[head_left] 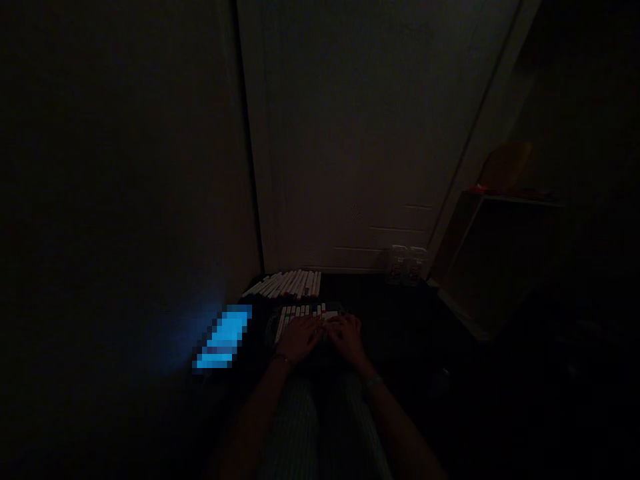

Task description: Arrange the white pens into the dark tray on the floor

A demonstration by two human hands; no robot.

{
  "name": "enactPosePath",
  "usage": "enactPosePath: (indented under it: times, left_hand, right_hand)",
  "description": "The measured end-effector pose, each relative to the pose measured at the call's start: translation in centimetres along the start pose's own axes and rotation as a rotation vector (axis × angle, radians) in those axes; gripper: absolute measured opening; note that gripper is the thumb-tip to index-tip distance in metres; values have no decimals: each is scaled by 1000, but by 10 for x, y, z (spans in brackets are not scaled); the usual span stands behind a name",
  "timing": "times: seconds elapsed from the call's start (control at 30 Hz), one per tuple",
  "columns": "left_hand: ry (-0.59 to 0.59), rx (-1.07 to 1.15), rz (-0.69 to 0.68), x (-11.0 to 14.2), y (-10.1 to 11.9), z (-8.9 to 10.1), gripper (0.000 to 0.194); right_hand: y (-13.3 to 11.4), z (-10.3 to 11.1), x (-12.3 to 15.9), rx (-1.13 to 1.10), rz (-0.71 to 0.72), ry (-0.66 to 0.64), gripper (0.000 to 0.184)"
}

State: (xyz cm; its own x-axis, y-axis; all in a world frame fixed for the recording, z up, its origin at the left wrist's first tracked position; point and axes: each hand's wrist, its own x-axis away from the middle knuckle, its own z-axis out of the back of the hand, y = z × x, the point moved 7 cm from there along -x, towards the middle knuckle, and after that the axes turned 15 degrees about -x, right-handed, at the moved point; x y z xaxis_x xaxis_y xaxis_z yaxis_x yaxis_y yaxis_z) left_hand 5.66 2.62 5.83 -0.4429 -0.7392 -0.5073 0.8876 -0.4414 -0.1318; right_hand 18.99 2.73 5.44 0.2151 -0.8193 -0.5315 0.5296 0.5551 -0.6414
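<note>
In the dim light a row of white markers [301, 311] with coloured bands lies side by side in front of me, in what looks like a clear case [270, 331]. My left hand [299, 339] rests over the near ends of the row, its fingers bent inward to the right. Just beside it my right hand [346, 337] curls its fingers at the row's right end, near a white piece [331, 314]. The fingertips of both hands nearly meet. Whatever they pinch is too dark to make out.
More white markers [293, 284] are fanned out behind, along the wall. A bright, pixelated screen [224, 339] glows at the left. Two clear packages [406, 265] stand at the back right of the dark table [400, 320]. A shelf unit [465, 260] stands farther right.
</note>
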Motion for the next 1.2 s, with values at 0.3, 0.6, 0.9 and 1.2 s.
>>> enactPosePath:
  times: [0.3, 0.6, 0.9, 1.2]
  left_hand:
    - [1, -38, -21, -3, 0, -7, 41]
    - [-79, -107, -59, -2, 5, -14, 47]
    - [-91, -108, -57, -3, 5, -15, 51]
    - [-120, -85, -56, -4, 5, -15, 50]
  right_hand:
    - [16, -1, -3, -84, -82, 13, 21]
    - [20, 0, -3, -150, -181, 4, 21]
    - [21, -2, -5, -161, -168, -17, 22]
    - [19, -2, -5, -172, -193, -39, 21]
